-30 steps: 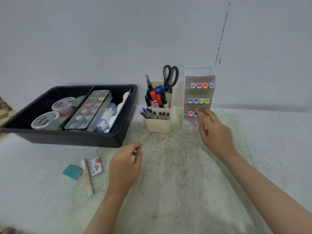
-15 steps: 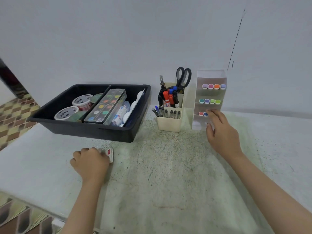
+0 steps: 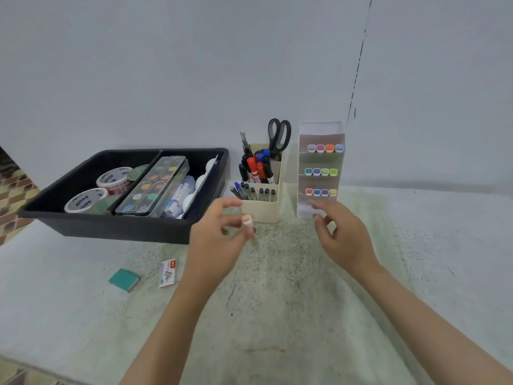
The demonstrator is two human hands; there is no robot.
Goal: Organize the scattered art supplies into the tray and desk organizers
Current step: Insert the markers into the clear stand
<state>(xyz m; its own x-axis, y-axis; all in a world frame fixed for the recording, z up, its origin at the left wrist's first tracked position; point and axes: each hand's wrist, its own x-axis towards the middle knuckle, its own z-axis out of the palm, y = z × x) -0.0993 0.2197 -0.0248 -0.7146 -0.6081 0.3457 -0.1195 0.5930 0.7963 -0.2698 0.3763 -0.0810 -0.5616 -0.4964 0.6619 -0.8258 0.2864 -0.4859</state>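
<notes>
lifting a marker off the table (image 3: pixel 277 315)

down among the loose bits at the left half a second back, now raised over mid-table: left hand (image 3: pixel 219 243), pinching a pale-capped marker (image 3: pixel 248 221) between thumb and fingertips (blurred, so finer detail lost). gone from the tabletop, then, and probably bound for the clear marker rack (image 3: pixel 320 129). drawn back off that rack's lower tier: right hand (image 3: pixel 345 240), fingers loosely apart, holding nothing.

in the black tray (image 3: pixel 111 227): two tape rolls (image 3: pixel 86 200), a watercolour palette (image 3: pixel 155 184), paint tubes (image 3: pixel 177 195), some white round pieces. in the rack: three rows of four coloured caps. in the cream pen holder (image 3: pixel 261 213): markers, pens, brushes, scissors (image 3: pixel 279 136). left to sort, by the look of it: small printed box (image 3: pixel 167 273) and teal eraser (image 3: pixel 124 279), lying near each other in front of the tray.
</notes>
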